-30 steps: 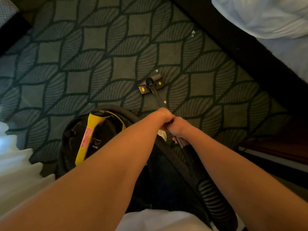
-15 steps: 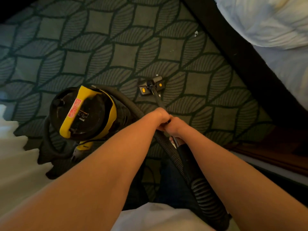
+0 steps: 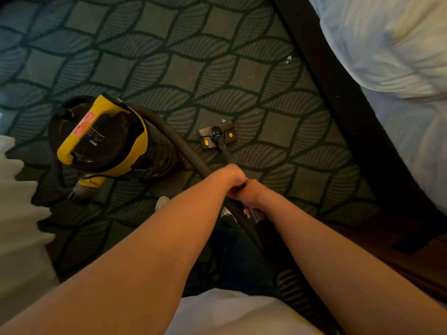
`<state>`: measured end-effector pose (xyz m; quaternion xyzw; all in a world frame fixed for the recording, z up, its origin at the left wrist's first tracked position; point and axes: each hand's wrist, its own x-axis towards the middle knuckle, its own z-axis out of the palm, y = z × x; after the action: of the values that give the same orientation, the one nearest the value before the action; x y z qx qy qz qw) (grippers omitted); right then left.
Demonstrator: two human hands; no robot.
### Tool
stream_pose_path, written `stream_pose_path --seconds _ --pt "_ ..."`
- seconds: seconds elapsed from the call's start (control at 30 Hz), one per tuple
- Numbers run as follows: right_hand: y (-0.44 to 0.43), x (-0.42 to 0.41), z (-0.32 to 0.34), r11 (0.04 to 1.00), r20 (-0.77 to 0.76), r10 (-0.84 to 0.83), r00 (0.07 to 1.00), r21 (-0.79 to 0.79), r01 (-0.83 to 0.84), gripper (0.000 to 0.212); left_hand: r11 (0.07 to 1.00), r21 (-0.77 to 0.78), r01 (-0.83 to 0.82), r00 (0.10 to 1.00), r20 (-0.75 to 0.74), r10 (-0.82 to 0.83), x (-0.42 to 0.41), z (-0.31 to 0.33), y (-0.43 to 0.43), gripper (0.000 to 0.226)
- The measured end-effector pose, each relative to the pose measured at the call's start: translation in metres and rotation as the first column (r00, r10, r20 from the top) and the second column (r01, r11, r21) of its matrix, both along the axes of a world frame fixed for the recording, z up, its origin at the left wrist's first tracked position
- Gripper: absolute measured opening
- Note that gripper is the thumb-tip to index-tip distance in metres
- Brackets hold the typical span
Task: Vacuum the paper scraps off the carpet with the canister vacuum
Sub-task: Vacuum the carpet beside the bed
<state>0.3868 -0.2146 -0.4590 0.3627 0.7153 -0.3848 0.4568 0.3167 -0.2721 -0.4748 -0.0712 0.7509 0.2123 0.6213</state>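
Down at the middle of the view, the left hand [image 3: 234,175] and the right hand [image 3: 252,194] sit knuckle to knuckle, both clenched round the upper end of the slim black vacuum wand [image 3: 224,151]. The left is the farther of the two, and the right hand's fingertips [image 3: 247,211] curl underneath.

From the hands the wand runs toward 12 o'clock and ends in the flat black floor head with two yellow buttons [image 3: 205,137], which lies flat on the dark green carpet with its leaf and square pattern [image 3: 169,68]. A tiny white paper scrap [image 3: 223,120] sits just beyond the head's far edge at 12 o'clock; whether it touches the head I cannot tell. A larger white paper scrap [image 3: 288,59] lies well apart at 1 o'clock, near the dark bed frame [image 3: 326,81].

At 10 o'clock from the hands stands the black and yellow canister vacuum with a red label on its lid [image 3: 101,139]. Its ribbed black hose [image 3: 186,151] curves from the canister's side, passes beneath the hands and goes on toward 5 o'clock.

White rumpled bedding [image 3: 387,44] fills the 2 o'clock corner. Pale pleated fabric [image 3: 17,213] lines the 9 o'clock edge. A light shoe tip [image 3: 162,201] shows at 8 o'clock from the hands, on the carpet.
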Motion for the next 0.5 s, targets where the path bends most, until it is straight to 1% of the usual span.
stream_pose_path --seconds 0.03,0.13,0.2,0.33,0.5 --pt "0.001 0.006 0.0 1.0 0.004 0.006 1.0 -0.005 -0.006 0.038 1.0 -0.006 0.011 1.0 -0.017 -0.011 0.005 0.001 0.001 0.021" --pt "0.005 0.021 -0.003 0.999 -0.006 0.031 1.0 -0.01 -0.031 0.04 0.999 -0.021 0.027 1.0 0.003 -0.027 0.021 -0.005 0.004 0.022" --pt "0.01 0.023 -0.001 1.0 -0.018 0.0 1.0 -0.014 0.0 0.037 0.999 -0.029 0.012 1.0 -0.001 -0.012 0.024 -0.005 0.007 0.023" --pt "0.019 0.017 0.011 1.0 -0.073 -0.014 0.997 -0.019 0.013 0.03 0.993 -0.013 -0.119 0.993 -0.012 0.119 0.02 0.0 0.011 0.015" --pt "0.02 0.018 0.031 0.999 -0.121 0.042 0.992 0.029 -0.039 0.031 0.973 0.003 -0.23 0.973 0.007 0.23 0.021 0.006 0.012 0.022"
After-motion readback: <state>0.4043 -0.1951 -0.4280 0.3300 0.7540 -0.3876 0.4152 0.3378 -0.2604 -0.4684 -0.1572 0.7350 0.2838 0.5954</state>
